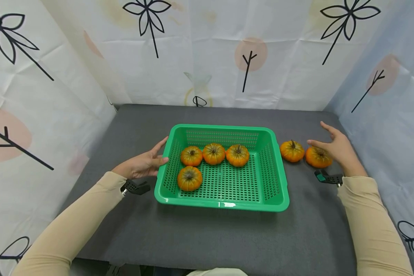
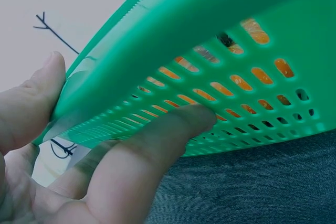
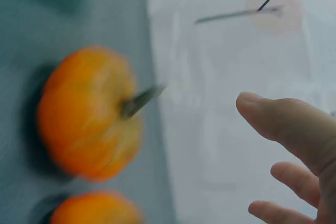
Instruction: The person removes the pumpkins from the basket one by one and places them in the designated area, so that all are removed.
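A green plastic basket (image 1: 224, 206) with slotted sides lies on the table. My left hand (image 1: 146, 163) grips its left rim, thumb over the edge and fingers against the outer wall, as the left wrist view shows close up. Inside, three small orange pumpkins (image 1: 214, 153) sit in a row toward the back, and another pumpkin (image 1: 189, 178) lies at the front left. To the right of the basket stand two more: a pumpkin (image 1: 292, 151) near its wall and a second pumpkin (image 1: 318, 157) beside it. Over that second one hovers my right hand (image 1: 338, 147), thumb and fingers spread and holding nothing.
A dark grey cloth covers the table (image 1: 210, 237). White fabric walls (image 1: 283, 76) with plant drawings rise behind it and on both sides, the right one (image 1: 383, 126) close to my right arm.
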Available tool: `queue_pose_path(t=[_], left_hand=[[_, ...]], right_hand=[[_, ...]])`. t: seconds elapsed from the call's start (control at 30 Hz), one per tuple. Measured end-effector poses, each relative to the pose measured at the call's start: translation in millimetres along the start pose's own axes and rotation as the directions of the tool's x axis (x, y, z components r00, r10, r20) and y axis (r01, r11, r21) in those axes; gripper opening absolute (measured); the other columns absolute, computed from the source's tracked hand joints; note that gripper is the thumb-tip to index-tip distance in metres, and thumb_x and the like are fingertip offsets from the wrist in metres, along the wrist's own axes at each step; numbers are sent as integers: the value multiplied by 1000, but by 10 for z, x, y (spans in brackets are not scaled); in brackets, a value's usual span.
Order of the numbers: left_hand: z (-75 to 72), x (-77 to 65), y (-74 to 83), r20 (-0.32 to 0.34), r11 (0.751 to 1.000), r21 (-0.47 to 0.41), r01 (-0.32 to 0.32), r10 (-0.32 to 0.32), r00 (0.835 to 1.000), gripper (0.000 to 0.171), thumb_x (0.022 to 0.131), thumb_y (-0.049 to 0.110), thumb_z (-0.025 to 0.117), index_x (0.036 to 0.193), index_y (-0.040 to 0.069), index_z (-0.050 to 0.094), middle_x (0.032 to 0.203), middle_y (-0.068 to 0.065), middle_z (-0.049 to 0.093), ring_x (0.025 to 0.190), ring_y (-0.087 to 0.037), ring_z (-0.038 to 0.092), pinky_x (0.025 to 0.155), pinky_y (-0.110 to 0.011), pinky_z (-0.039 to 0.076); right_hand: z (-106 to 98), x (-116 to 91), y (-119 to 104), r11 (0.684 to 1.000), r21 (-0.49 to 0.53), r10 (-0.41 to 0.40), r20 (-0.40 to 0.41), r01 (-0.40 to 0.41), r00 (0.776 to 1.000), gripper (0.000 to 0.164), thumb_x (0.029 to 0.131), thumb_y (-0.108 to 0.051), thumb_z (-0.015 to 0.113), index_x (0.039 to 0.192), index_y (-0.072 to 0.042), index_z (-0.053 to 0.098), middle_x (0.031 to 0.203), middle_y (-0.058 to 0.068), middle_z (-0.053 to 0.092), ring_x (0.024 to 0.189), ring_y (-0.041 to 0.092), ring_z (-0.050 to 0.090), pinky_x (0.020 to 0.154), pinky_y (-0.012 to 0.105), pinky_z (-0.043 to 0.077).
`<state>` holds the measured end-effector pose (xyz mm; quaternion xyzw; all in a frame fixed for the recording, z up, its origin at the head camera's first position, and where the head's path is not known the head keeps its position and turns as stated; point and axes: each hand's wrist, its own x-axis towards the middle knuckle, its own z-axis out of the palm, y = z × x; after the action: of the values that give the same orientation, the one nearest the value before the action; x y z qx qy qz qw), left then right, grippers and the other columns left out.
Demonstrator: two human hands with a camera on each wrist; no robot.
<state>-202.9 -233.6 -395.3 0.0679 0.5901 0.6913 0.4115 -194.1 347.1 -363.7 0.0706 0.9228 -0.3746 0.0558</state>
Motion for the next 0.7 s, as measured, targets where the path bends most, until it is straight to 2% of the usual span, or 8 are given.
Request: queue_pose_path(t=[0.2,0.37,0.53,0.7], left_hand=[[3,-4,-2,-3,1000,-1,-1,1,1000,87,102,7,47,150,51,-11,158,-24,10,120,-35,58,94,-54,51],[7,-6,-5,-10,1000,-4,4,-4,1000,88,102,7,48,149,53,-10,158,-24,12,117,-33,60,94,-54,52],[-1,-2,-6,-5,1000,-6,0,0,1000,87,102,6,46,149,52,-11,157,-25,13,116,-32,61,94,-53,52],[-11,3,-10,4,1000,-3,-6,6,1000,87,102,6,46,150,52,-11,157,-25,12,117,-33,61,94,-54,51]], right_hand=[[-21,-62,-435,992,64,-102,-73,106,992,90,86,-53,67,155,-38,12,163,2,0,147,40,7,110,71,19],[15,-201,-818,968,113,-212,-104,224,972,81,88,-41,70,151,-46,20,163,-7,8,148,34,15,115,61,22],[118,-301,-1116,931,144,-319,-128,336,939,77,89,-31,71,150,-44,26,160,-9,18,147,27,23,117,53,26],[275,-389,-1340,875,171,-438,-122,453,891,77,87,-17,74,151,-34,33,158,-5,27,145,22,29,118,44,29]])
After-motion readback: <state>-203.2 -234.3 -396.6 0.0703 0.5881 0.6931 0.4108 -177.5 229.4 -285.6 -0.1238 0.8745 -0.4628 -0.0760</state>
